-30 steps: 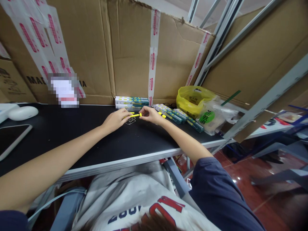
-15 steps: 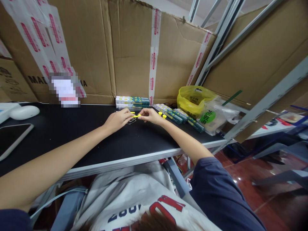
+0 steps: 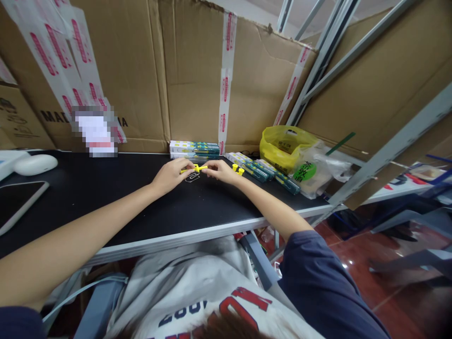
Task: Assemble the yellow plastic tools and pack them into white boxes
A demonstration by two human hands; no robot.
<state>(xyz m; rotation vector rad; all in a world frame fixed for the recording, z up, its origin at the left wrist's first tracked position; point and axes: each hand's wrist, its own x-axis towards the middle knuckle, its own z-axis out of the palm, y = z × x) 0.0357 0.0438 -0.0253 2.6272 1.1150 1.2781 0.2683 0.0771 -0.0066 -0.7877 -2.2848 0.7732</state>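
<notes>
Over the black tabletop (image 3: 169, 207), my left hand (image 3: 171, 174) pinches one end of a slim yellow plastic piece (image 3: 197, 168). The fingers of my right hand (image 3: 219, 170) are closed on its other end. A wider part of the piece shows between the two hands; its exact kind is too small to tell. On the table just under the fingertips lies a thin white wire-like outline (image 3: 192, 177). A second yellow piece with a dark middle (image 3: 238, 169) rests right beside my right wrist.
Slim green and white boxes (image 3: 194, 149) are stacked at the back, with more boxes (image 3: 254, 169) to the right. Past them stand a yellow plastic bag (image 3: 282, 146) and a clear bag (image 3: 314, 176). A tablet (image 3: 21, 202) and white mouse (image 3: 35, 165) lie left. Cardboard (image 3: 194, 84) walls the back.
The yellow piece has shifted slightly left and up, and its wider part now shows between the hands instead of at my right fingertips. My left fingers have changed their hold.
</notes>
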